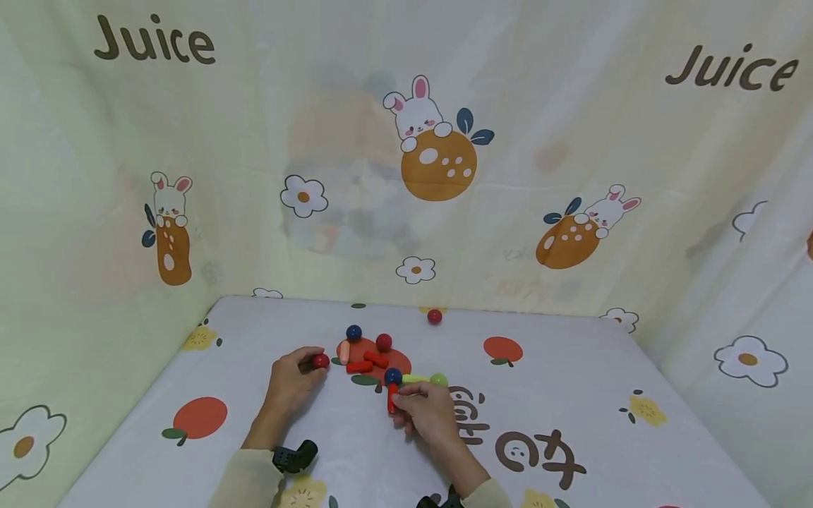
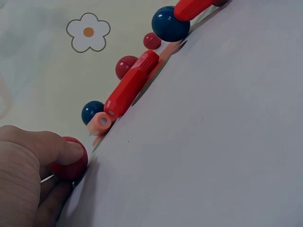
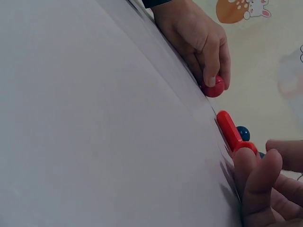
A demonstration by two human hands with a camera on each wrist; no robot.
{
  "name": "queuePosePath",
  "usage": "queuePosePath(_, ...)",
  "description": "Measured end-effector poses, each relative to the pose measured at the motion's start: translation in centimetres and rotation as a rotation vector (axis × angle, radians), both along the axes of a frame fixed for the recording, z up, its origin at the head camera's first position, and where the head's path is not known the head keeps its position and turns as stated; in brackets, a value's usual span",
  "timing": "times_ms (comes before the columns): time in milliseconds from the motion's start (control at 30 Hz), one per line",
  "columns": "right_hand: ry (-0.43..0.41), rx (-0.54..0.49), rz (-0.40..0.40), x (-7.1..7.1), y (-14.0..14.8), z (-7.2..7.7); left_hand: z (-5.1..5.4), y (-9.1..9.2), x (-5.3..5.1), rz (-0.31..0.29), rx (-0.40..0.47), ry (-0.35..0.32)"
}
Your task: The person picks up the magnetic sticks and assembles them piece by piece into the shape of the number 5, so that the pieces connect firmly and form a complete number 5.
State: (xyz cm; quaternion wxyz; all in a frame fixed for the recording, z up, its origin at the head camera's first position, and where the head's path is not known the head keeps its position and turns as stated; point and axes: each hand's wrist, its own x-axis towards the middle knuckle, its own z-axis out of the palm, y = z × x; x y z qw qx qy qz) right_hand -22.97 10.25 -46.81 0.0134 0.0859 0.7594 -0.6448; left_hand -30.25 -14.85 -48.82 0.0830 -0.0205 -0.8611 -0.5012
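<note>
My left hand (image 1: 293, 381) pinches a red ball (image 1: 320, 361) between thumb and fingers at the left of the pieces, low over the cloth. My right hand (image 1: 435, 416) pinches a short red stick (image 1: 392, 401), whose far end meets a blue ball (image 1: 393, 377). From that ball a yellow-green stick (image 1: 416, 379) runs right to a light green ball (image 1: 439, 379). Loose between the hands lie a pink stick (image 1: 344, 353) and two red sticks, one nearer (image 1: 359, 367) and one behind it. In the right wrist view, fingers (image 3: 260, 184) cover much of the held stick.
Behind the sticks sit another blue ball (image 1: 353, 332) and a red ball (image 1: 384, 342). A further red ball (image 1: 435, 317) lies near the back edge. A printed cloth (image 1: 571, 381) covers the table, and printed curtains (image 1: 356, 141) stand at the back and sides.
</note>
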Motion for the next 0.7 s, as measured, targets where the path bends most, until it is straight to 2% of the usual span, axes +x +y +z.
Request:
queuePosePath(300, 0.066, 0.069, 0.01, -0.6, 0.5, -0.3, 0.0, -0.4, -0.4, 0.009, 0.005, 0.013)
queuePosePath(500, 0.172, 0.273, 0.022, -0.7, 1.3, -0.1, -0.3, -0.2, -0.3, 0.009, 0.011, 0.007)
queuePosePath(700, 0.275, 0.458, 0.079, -1.2, 2.0, 1.0, -0.2, 0.1, -0.3, 0.02, 0.008, 0.007)
